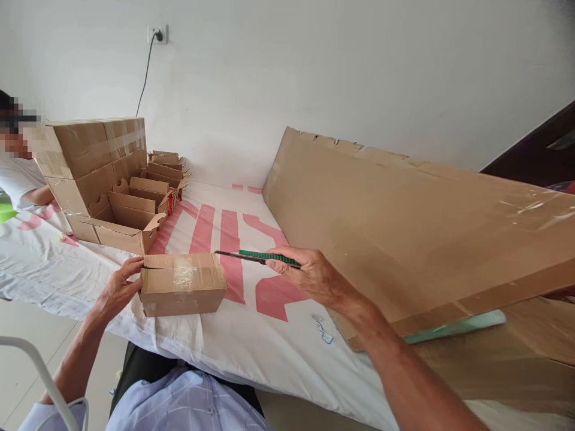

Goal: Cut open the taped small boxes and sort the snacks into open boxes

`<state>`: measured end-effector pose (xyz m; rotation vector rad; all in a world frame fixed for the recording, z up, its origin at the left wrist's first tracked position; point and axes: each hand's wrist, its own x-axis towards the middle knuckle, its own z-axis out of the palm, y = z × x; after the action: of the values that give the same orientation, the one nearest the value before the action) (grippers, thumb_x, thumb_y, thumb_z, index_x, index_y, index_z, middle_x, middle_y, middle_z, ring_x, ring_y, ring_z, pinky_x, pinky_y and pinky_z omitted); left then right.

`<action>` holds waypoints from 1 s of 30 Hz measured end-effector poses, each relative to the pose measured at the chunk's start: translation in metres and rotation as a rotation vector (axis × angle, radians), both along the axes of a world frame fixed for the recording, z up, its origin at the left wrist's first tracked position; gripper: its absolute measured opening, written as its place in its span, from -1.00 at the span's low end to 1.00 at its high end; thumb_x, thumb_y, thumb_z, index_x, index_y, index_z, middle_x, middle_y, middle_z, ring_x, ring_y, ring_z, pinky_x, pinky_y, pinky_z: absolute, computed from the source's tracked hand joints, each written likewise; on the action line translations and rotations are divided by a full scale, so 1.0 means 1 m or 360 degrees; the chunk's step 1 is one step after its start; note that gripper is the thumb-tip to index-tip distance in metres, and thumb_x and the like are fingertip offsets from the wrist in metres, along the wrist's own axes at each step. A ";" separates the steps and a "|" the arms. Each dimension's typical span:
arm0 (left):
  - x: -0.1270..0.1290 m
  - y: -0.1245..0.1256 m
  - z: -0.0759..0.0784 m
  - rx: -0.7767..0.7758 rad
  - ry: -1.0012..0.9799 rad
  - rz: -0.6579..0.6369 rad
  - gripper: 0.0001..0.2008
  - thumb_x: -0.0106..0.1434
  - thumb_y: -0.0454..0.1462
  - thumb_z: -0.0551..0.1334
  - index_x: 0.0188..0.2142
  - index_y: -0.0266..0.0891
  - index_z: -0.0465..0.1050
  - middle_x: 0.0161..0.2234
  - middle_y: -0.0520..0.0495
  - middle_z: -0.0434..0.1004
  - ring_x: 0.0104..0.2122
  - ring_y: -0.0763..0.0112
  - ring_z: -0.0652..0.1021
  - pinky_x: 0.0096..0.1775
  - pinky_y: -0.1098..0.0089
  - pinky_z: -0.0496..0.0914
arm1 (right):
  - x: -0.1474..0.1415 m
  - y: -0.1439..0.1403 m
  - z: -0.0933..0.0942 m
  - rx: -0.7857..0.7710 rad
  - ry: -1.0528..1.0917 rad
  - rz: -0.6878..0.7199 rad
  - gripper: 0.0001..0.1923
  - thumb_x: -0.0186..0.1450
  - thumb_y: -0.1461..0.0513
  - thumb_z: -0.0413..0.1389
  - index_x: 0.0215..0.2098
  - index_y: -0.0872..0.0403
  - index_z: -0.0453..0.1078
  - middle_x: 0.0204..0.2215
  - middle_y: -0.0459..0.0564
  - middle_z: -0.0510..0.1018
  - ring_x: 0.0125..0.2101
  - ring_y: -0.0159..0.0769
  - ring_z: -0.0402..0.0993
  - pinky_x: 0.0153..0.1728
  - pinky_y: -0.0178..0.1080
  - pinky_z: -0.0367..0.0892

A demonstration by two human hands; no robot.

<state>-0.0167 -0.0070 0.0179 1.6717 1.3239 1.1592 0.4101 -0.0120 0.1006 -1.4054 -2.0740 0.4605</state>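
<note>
A small closed cardboard box [184, 299] with clear tape over its top sits on the cloth-covered table in front of me. My left hand [117, 287] grips the box's left end, fingers at the upper corner and thumb lower on the side. In my right hand [309, 272] is a utility knife [265, 256] with a green ribbed handle. Its dark blade points left, and the tip is close to the box's top right corner; whether it touches cannot be made out.
Open cardboard boxes [130, 230] stand in a row at the left, beside stacked closed boxes [90, 155]. A large carton [381, 227] fills the right side. A small blue-and-white tag [324, 333] lies on the printed cloth [287, 359]. Another person [18, 179] is at far left.
</note>
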 end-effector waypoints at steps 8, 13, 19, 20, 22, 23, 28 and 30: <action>0.000 -0.003 0.011 -0.0044 0.0042 -0.0037 -0.56 0.18 0.02 0.45 -0.01 -0.09 0.74 0.28 -0.26 0.50 0.30 -0.15 0.45 -0.04 0.23 0.61 | -0.041 -0.005 -0.031 -0.0076 0.0329 0.0289 -0.59 0.47 -0.05 0.06 -0.23 0.05 0.60 -0.45 -0.08 0.52 -0.43 -0.28 0.36 -0.36 -0.24 0.29; 0.006 -0.007 0.018 -0.0077 -0.0049 -0.0116 -0.66 0.20 -0.06 0.44 -0.05 -0.06 0.76 0.29 -0.20 0.50 0.37 -0.13 0.37 0.14 0.14 0.54 | -0.062 0.016 -0.007 -0.0016 0.0169 0.0497 -0.61 0.49 0.00 0.07 -0.21 0.05 0.63 -0.39 -0.05 0.61 -0.40 -0.29 0.41 -0.34 -0.25 0.27; 0.009 -0.007 0.014 -0.0071 -0.0127 -0.0116 -0.64 0.17 -0.14 0.45 -0.03 -0.04 0.76 0.30 -0.16 0.50 0.42 -0.11 0.29 0.26 0.10 0.44 | -0.079 0.027 0.003 -0.0067 0.0009 0.0576 -0.72 0.46 0.12 0.09 -0.13 0.03 0.64 -0.36 -0.07 0.63 -0.38 -0.31 0.41 -0.34 -0.26 0.25; 0.008 -0.006 0.012 -0.0082 -0.0129 -0.0109 -0.62 0.17 -0.13 0.44 -0.01 -0.03 0.75 0.31 -0.16 0.49 0.42 -0.12 0.29 0.22 0.11 0.48 | -0.082 0.028 0.004 -0.0065 -0.0016 0.0578 -0.73 0.46 0.13 0.10 -0.13 0.03 0.64 -0.37 -0.07 0.63 -0.39 -0.31 0.41 -0.34 -0.26 0.24; 0.008 -0.005 0.009 -0.0087 -0.0133 -0.0105 -0.59 0.16 -0.12 0.43 0.02 -0.02 0.74 0.32 -0.15 0.48 0.41 -0.13 0.30 0.12 0.15 0.54 | -0.087 0.029 0.007 -0.0062 -0.0054 0.0583 -0.74 0.46 0.14 0.11 -0.15 0.02 0.64 -0.36 -0.07 0.65 -0.38 -0.31 0.43 -0.34 -0.26 0.24; 0.007 -0.004 0.008 -0.0080 -0.0136 -0.0106 -0.58 0.15 -0.14 0.43 0.03 -0.01 0.74 0.32 -0.14 0.47 0.41 -0.13 0.30 0.09 0.18 0.56 | -0.090 0.029 0.009 -0.0063 -0.0073 0.0583 -0.75 0.45 0.15 0.11 -0.15 0.02 0.65 -0.34 -0.06 0.66 -0.37 -0.30 0.45 -0.34 -0.26 0.24; 0.007 -0.003 0.004 -0.0039 -0.0143 -0.0122 -0.60 0.16 -0.19 0.41 0.02 -0.01 0.75 0.32 -0.13 0.47 0.38 -0.11 0.33 0.07 0.22 0.56 | -0.102 0.030 0.022 -0.0043 -0.0251 0.0567 -0.78 0.45 0.19 0.13 -0.16 0.00 0.65 -0.30 -0.05 0.69 -0.30 -0.28 0.49 -0.30 -0.26 0.21; 0.008 -0.003 0.006 -0.0032 -0.0137 -0.0131 -0.62 0.19 -0.16 0.40 0.01 0.00 0.75 0.32 -0.13 0.48 0.39 -0.11 0.33 0.09 0.21 0.56 | -0.108 0.031 0.030 -0.0021 -0.0388 0.0536 -0.78 0.44 0.21 0.13 -0.22 -0.01 0.64 -0.34 -0.07 0.67 -0.34 -0.29 0.46 -0.34 -0.26 0.16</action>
<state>-0.0091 -0.0104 0.0240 1.6281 1.1987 1.1533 0.3022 0.0186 0.1307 -1.1683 -2.5265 0.4549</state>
